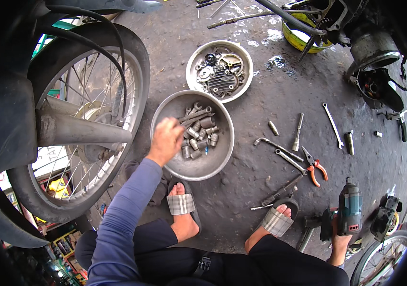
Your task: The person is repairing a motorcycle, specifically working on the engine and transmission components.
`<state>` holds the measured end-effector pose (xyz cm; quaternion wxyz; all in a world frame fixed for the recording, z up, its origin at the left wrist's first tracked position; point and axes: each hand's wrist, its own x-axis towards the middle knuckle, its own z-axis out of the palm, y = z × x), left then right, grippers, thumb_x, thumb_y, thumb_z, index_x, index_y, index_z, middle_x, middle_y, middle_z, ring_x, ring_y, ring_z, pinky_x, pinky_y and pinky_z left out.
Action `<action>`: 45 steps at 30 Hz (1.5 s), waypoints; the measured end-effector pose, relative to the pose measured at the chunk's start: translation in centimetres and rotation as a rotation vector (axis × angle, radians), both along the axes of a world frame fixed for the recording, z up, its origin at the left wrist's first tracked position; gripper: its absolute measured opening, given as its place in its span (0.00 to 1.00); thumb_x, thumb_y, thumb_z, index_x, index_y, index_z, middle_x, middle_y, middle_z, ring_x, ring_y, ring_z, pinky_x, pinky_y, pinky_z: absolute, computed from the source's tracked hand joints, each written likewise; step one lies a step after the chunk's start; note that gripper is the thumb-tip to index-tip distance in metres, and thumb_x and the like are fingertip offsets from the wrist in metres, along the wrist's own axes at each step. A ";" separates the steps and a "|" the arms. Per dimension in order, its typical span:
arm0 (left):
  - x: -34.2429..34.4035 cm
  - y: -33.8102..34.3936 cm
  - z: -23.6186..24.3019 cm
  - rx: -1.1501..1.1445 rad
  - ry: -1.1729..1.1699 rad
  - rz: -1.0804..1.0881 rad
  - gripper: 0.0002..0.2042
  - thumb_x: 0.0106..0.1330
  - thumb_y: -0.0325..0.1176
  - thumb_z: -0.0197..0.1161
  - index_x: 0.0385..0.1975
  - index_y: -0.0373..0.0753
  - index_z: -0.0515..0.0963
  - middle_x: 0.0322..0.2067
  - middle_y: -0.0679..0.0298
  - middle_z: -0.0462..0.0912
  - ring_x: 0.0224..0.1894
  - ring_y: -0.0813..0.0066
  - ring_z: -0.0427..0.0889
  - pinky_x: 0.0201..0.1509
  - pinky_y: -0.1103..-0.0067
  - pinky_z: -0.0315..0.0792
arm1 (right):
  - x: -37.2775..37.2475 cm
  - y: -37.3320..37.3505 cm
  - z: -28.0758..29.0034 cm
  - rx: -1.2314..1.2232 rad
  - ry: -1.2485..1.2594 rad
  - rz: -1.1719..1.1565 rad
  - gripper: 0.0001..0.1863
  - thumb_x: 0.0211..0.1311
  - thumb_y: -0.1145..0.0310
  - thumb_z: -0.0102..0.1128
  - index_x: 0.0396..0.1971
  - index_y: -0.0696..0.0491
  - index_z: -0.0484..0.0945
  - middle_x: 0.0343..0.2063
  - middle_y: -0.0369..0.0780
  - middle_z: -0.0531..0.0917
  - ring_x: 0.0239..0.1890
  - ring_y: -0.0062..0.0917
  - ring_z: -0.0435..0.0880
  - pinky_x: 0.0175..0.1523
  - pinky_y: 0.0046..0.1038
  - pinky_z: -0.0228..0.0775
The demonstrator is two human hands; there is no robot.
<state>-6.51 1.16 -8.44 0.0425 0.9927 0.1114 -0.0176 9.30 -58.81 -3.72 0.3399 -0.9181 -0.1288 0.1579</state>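
My left hand [164,141] reaches over the left rim of a steel bowl [189,169] of sockets [194,143] and open-ended wrenches [198,114]. Its fingers are curled together; whatever they may hold is hidden. At the lower right my right hand [341,242] grips a dark green and black impact driver [350,207], which has a socket or drive fitting pointing up. A second bowl [246,76] of metal engine parts stands just behind the first. On the floor between my hands and to the right lie pliers with orange handles [320,171], a combination wrench [333,125] and several sockets [350,143].
A motorbike front wheel [134,66] and fork [79,128] fill the left side. An engine assembly [370,50] with a yellow basin [298,43] is at the top right. A black tool part [384,217] and another wheel [379,262] are at lower right. My sandalled feet [184,219] rest on the floor.
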 end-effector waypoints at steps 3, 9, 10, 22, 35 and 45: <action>-0.5 -2.8 -0.2 -0.239 0.444 0.017 0.17 0.60 0.34 0.64 0.50 0.42 0.77 0.35 0.57 0.83 0.43 0.56 0.83 0.47 0.65 0.76 | 0.3 0.5 0.1 -0.032 0.017 0.033 0.14 0.61 0.73 0.61 0.47 0.56 0.77 0.38 0.39 0.84 0.38 0.27 0.81 0.46 0.30 0.71; -0.5 -2.8 -1.4 -0.118 0.437 -0.025 0.16 0.59 0.37 0.64 0.47 0.43 0.78 0.32 0.62 0.83 0.39 0.61 0.83 0.46 0.66 0.75 | 0.4 1.8 0.4 0.015 0.073 0.024 0.13 0.61 0.73 0.61 0.46 0.56 0.79 0.40 0.41 0.84 0.42 0.31 0.82 0.50 0.33 0.71; -0.3 -2.6 -1.5 -0.117 0.366 -0.048 0.16 0.59 0.37 0.64 0.47 0.43 0.78 0.32 0.62 0.83 0.39 0.61 0.83 0.46 0.66 0.75 | 0.4 2.0 0.4 0.017 0.051 0.031 0.13 0.61 0.73 0.62 0.46 0.56 0.79 0.40 0.41 0.84 0.42 0.32 0.82 0.50 0.33 0.71; 0.6 -2.1 -1.1 0.021 0.485 -0.198 0.14 0.51 0.36 0.69 0.38 0.45 0.80 0.35 0.69 0.82 0.46 0.69 0.79 0.51 0.68 0.70 | -0.4 1.8 0.8 0.007 0.064 0.064 0.16 0.60 0.72 0.62 0.49 0.55 0.79 0.44 0.42 0.83 0.46 0.34 0.82 0.52 0.34 0.71; 18.2 -20.6 8.8 -2.216 -0.029 0.017 0.13 0.73 0.39 0.52 0.43 0.36 0.75 0.39 0.63 0.77 0.30 0.84 0.70 0.33 0.86 0.66 | 4.3 11.5 4.5 0.469 -0.196 0.497 0.28 0.47 0.67 0.70 0.52 0.56 0.78 0.47 0.44 0.84 0.46 0.34 0.86 0.55 0.34 0.75; 29.7 -28.2 12.5 -2.083 -0.131 0.237 0.10 0.71 0.41 0.53 0.37 0.41 0.73 0.29 0.69 0.75 0.30 0.84 0.73 0.34 0.85 0.68 | 10.3 14.2 3.3 0.684 -0.026 0.063 0.18 0.56 0.65 0.70 0.47 0.52 0.81 0.43 0.38 0.84 0.46 0.30 0.83 0.50 0.31 0.74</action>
